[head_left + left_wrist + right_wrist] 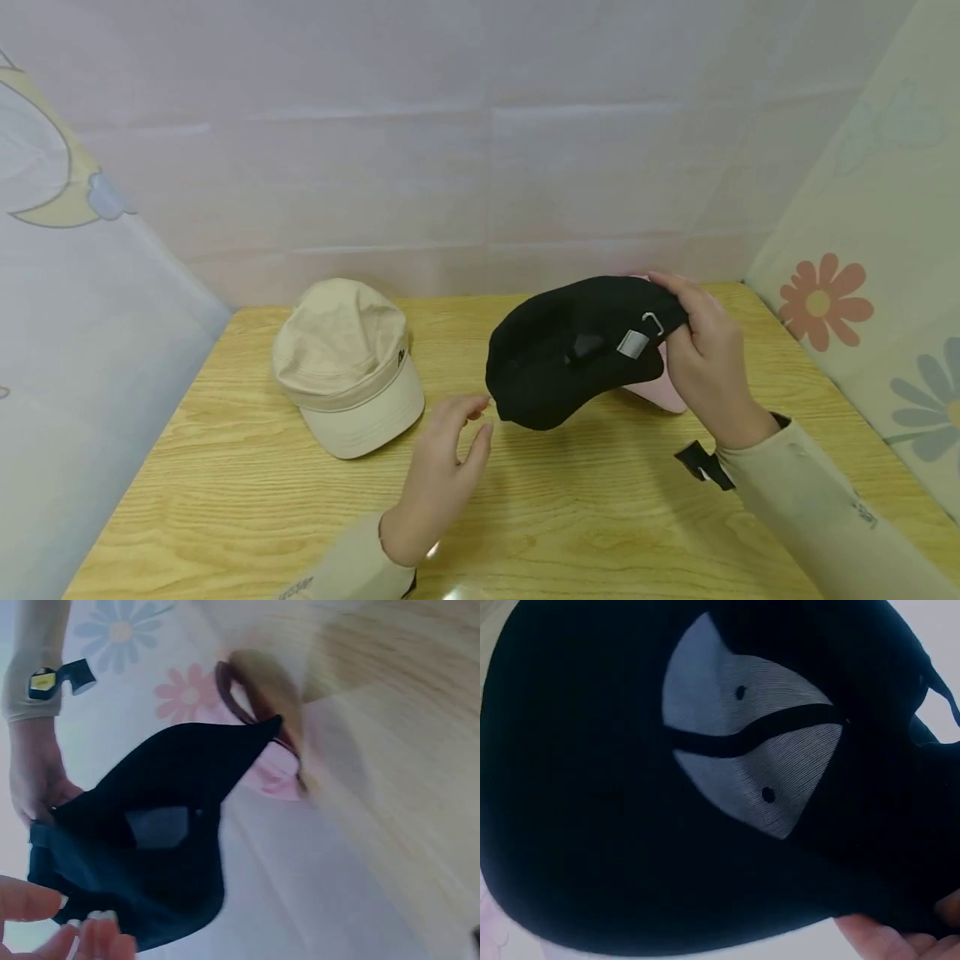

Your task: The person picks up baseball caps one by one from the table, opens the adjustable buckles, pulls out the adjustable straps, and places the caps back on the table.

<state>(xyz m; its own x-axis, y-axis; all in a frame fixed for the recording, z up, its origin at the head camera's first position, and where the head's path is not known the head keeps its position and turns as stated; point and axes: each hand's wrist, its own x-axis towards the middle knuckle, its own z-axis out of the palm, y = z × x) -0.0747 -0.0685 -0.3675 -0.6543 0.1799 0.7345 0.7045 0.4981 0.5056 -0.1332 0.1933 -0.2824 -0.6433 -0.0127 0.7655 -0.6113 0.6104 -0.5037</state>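
Note:
A black cap [540, 358] is held up over the table, tilted, with a small white label and a metal buckle near its right end. My right hand [708, 358] grips that right end between thumb and fingers. At the cap's lower left edge is my left hand [442, 475], fingertips right by the fabric, thumb and fingers apart with nothing between them. The right wrist view looks into the black cap, where pale lining [787, 682] shows. Behind it lies a pink cap [663, 392], mostly hidden in the head view.
A beige cap [341, 358] sits on the wooden table [247, 500] at the left, brim toward me. A pale hanging sheet [375, 192] stands at the table's back, with printed sheets along both sides.

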